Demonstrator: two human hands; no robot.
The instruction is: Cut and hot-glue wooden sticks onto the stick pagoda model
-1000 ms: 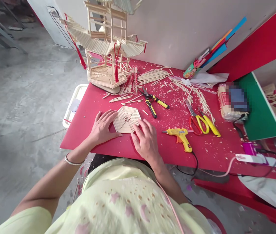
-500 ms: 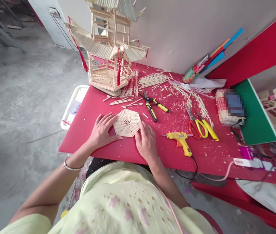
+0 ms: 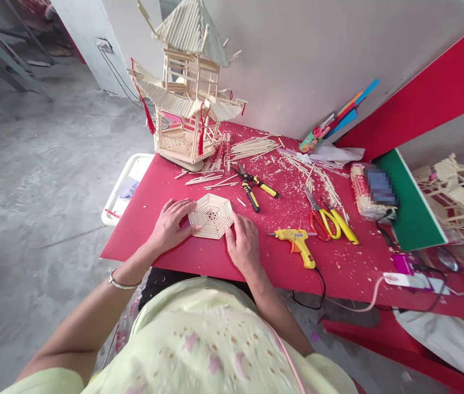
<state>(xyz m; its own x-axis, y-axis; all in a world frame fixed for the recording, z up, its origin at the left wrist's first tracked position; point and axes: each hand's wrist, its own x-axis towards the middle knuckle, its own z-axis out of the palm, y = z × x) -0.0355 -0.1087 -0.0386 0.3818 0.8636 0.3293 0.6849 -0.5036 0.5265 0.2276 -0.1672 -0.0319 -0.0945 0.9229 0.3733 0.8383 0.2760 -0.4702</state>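
A hexagonal panel of pale wooden sticks, laid in rings around a small star-shaped centre, is near the front edge of the red table. My left hand grips its left side, thumb on the lower left edge and fingertips at the upper left. On the opposite side, my right hand holds the right edge between thumb and curled fingers. Beyond the panel lie yellow-and-black cutters with their handles spread. A yellow glue gun rests on its side to the right of my right hand.
A stick-built pagoda with red tassels stands at the back left. Loose sticks and shavings litter the table. Scissors and yellow-handled pliers lie at the right, near a power strip. A white tray sits beyond the left edge.
The view has tilted up, showing more of the pagoda's roof. My left thumb has moved up from the table onto the panel's lower left edge. My right hand stays at the right edge.
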